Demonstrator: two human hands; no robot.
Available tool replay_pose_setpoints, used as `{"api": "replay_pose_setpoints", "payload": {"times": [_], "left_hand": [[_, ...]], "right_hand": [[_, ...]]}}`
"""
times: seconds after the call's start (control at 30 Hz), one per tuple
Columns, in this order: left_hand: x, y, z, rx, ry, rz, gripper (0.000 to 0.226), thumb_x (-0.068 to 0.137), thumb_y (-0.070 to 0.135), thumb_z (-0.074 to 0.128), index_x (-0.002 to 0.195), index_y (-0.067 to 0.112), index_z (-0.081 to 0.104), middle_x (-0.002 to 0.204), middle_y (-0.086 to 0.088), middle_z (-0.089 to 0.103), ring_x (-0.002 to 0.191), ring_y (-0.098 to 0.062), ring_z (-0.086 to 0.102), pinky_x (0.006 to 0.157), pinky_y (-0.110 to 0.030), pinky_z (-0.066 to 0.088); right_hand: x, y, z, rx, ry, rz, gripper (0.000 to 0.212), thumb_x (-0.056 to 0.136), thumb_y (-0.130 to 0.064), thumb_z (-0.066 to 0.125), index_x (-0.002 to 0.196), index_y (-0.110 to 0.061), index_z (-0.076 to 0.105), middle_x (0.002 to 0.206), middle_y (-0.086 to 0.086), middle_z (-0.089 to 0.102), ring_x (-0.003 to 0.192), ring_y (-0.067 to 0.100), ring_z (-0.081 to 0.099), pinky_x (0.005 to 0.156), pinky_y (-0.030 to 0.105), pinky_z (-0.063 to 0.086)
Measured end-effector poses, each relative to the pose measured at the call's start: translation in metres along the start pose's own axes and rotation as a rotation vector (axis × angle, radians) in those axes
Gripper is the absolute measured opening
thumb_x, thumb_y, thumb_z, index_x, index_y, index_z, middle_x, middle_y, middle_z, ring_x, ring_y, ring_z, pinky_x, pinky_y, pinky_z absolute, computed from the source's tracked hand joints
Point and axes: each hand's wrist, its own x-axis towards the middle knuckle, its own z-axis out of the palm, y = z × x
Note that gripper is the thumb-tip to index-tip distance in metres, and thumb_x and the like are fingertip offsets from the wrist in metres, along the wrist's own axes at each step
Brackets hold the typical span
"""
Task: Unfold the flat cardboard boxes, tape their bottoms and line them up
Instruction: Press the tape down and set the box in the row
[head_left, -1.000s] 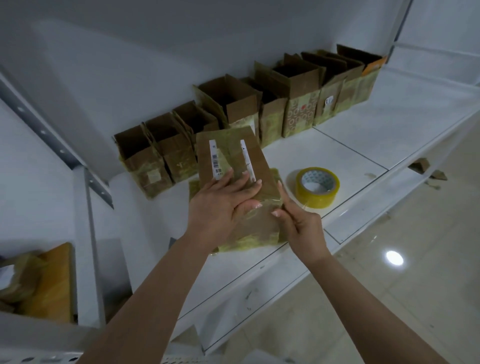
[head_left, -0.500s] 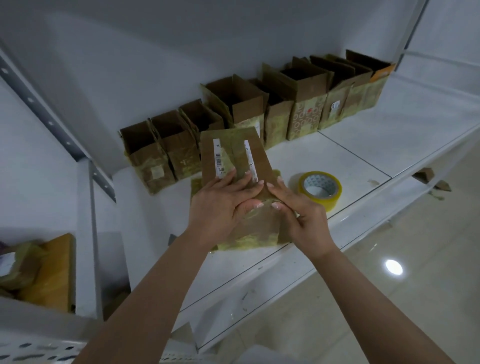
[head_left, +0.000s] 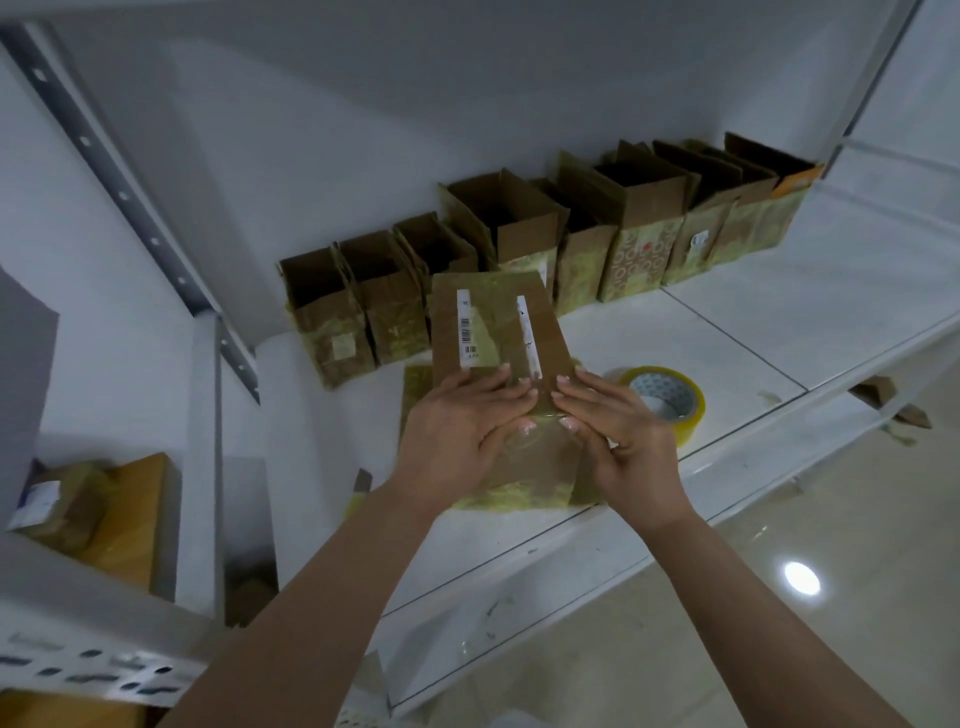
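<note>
White shelf (head_left: 727, 332) spans middle of frame, front edge running lower left to right. Row of open-topped cardboard boxes (head_left: 519, 249) along back wall, upper centre to upper right, standing close side by side. Upturned box (head_left: 498, 332) at centre, near front edge. Yellow tape roll (head_left: 670, 402) lying flat just right of it.

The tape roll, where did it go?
In the head view, the tape roll lies flat on the white shelf, just right of the right hand and in front of the row of open boxes.
</note>
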Motion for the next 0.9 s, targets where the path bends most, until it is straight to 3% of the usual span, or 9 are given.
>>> {"api": "replay_pose_setpoints", "payload": {"times": [0.17,0.3,0.4,0.53,0.6,0.7,0.83,0.9], "left_hand": [[0.003,-0.001,-0.003,-0.058,-0.034,-0.045,0.027,0.090,0.025,0.063,0.112,0.012,0.073,0.117,-0.004,0.069,0.121,-0.025,0.060,0.106,-0.051,0.041],[-0.007,-0.013,-0.013,-0.153,-0.089,-0.069,0.043,0.088,0.032,0.066,0.124,0.009,0.064,0.133,-0.002,0.058,0.134,-0.017,0.045,0.116,-0.042,0.026],[-0.023,-0.022,-0.019,-0.217,0.038,-0.196,0.045,0.085,0.032,0.066,0.122,0.007,0.065,0.130,0.002,0.057,0.131,-0.014,0.048,0.114,-0.034,0.035],[-0.030,-0.020,-0.013,-0.255,0.144,-0.193,0.031,0.087,0.009,0.068,0.117,0.000,0.067,0.123,-0.010,0.065,0.128,-0.023,0.053,0.108,-0.028,0.041],[-0.030,-0.019,-0.009,-0.256,0.165,-0.185,0.029,0.087,0.003,0.067,0.115,-0.002,0.067,0.122,-0.012,0.065,0.128,-0.025,0.053,0.108,-0.029,0.042],[-0.031,-0.020,-0.007,-0.275,0.187,-0.181,0.030,0.087,0.006,0.066,0.116,-0.001,0.067,0.123,-0.012,0.065,0.128,-0.024,0.052,0.108,-0.028,0.041],[-0.032,-0.014,-0.002,-0.350,0.171,-0.243,0.041,0.085,0.023,0.071,0.124,0.010,0.064,0.128,0.003,0.061,0.133,-0.015,0.048,0.110,-0.030,0.040],[-0.029,-0.008,0.004,-0.283,0.221,-0.267,0.033,0.083,0.025,0.072,0.115,0.017,0.072,0.122,0.006,0.066,0.130,-0.016,0.050,0.107,-0.027,0.041]], "right_hand": [[0.001,-0.003,0.002,0.013,0.013,0.020,0.024,0.087,0.003,0.063,0.108,0.000,0.072,0.116,0.009,0.069,0.122,0.029,0.057,0.108,0.026,0.040],[-0.001,-0.001,-0.004,0.015,-0.017,0.039,0.025,0.088,0.001,0.066,0.112,-0.004,0.072,0.120,0.006,0.068,0.119,0.029,0.059,0.106,0.032,0.043],[0.002,-0.001,-0.007,0.021,-0.048,0.099,0.025,0.087,-0.012,0.071,0.112,-0.010,0.072,0.120,-0.002,0.068,0.125,0.028,0.054,0.107,0.029,0.041],[0.012,-0.010,-0.003,-0.055,-0.102,0.012,0.044,0.083,-0.038,0.070,0.119,-0.013,0.070,0.120,-0.003,0.068,0.130,0.027,0.046,0.103,0.044,0.043],[0.015,-0.014,0.004,-0.037,-0.156,-0.036,0.045,0.080,-0.034,0.075,0.119,-0.012,0.070,0.121,-0.001,0.068,0.133,0.029,0.046,0.103,0.051,0.044],[0.016,-0.018,0.015,0.000,-0.117,-0.006,0.026,0.081,-0.015,0.076,0.106,-0.011,0.076,0.112,0.000,0.072,0.123,0.027,0.056,0.095,0.058,0.046],[0.016,-0.019,0.020,-0.011,-0.035,0.000,0.017,0.078,-0.004,0.077,0.094,-0.011,0.079,0.099,0.000,0.075,0.107,0.025,0.065,0.089,0.059,0.048],[0.016,-0.019,0.022,-0.024,-0.012,-0.016,0.018,0.078,-0.002,0.076,0.094,-0.011,0.079,0.097,0.001,0.076,0.105,0.026,0.066,0.088,0.058,0.049]]}}
